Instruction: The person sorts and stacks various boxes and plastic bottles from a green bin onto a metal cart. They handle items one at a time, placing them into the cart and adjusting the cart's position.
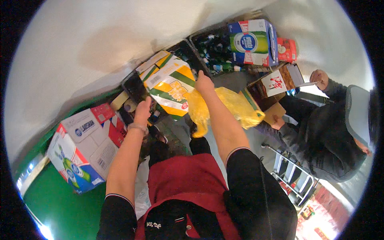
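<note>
A yellow, white and green cardboard carton [169,84] is tilted in front of me, over dark crates. My right hand [205,83] grips its right edge. Beside its lower left edge is my left hand [143,110], with a bracelet on the wrist; whether it touches the carton is unclear. A yellow plastic bag [235,105] spreads on both sides of my right forearm, which crosses in front of it. How the bag is held is hidden.
Dark crates [195,55] with green glass bottles [223,67] line the wall. A beer carton [252,42] stands at upper right, another [87,147] at left. At right, a person [321,141] handles an open brown-and-white box [274,82] near a metal stepladder [292,174].
</note>
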`<state>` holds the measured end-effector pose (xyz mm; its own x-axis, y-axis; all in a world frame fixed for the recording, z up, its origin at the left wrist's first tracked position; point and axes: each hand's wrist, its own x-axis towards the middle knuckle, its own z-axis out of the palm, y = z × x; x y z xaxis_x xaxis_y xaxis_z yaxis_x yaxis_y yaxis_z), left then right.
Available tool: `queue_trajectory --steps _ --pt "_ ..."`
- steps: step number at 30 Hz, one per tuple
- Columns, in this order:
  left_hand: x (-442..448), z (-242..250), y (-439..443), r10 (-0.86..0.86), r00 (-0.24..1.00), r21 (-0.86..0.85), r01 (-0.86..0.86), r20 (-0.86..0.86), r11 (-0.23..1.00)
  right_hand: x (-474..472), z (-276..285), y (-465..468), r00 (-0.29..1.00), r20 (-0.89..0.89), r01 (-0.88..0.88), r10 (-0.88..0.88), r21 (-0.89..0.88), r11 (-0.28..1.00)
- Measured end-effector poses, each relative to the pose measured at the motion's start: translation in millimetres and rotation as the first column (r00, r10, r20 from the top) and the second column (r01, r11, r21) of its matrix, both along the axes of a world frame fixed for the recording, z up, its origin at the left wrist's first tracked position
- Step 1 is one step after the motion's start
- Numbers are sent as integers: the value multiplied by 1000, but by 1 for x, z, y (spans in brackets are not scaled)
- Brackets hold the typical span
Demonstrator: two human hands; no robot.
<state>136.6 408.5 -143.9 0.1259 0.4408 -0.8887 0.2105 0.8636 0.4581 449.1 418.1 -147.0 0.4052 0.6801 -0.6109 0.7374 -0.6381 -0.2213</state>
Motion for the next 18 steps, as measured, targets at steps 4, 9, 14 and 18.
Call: queue_trajectory --steps 4,9,14,18 --pt "6 -54 23 184 969 -136 -162 164 977 -1 -40 15 995 -98 5 -1 41 999" --pt "23 -97 31 476 823 -278 -400 309 873 -11 -77 -2 973 -230 55 -21 143 988" --pt "29 -60 -2 558 711 -159 -549 427 821 -28 -54 -46 967 -241 121 -85 137 983" --pt "43 40 -75 105 980 438 -170 167 883 2 -4 -117 845 -529 318 -73 389 865"
